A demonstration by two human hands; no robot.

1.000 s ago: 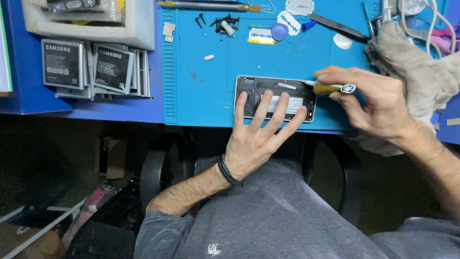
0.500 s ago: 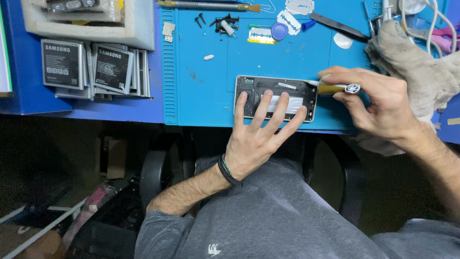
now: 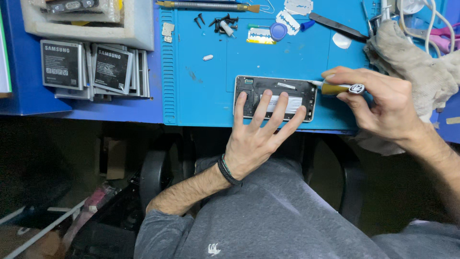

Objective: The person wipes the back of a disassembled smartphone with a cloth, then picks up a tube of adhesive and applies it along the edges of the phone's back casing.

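Phone held flat, tube nozzle now at its right edge

Barely anything moved in the last second: left hand (image 3: 254, 139) stays spread, fingers pressing the opened phone (image 3: 276, 98) onto the blue mat (image 3: 211, 86) near the counter's front edge. Right hand (image 3: 383, 108) pinches a small yellowish tube (image 3: 341, 88), tip touching the frame. Screws (image 3: 216, 21), razor blades (image 3: 261, 34) and a rag (image 3: 412, 67) sit well apart, nothing blocking.

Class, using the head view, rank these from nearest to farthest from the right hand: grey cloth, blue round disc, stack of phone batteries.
1. Grey cloth, right beside the right hand.
2. Blue round disc, top centre of the mat.
3. Stack of phone batteries, far left.
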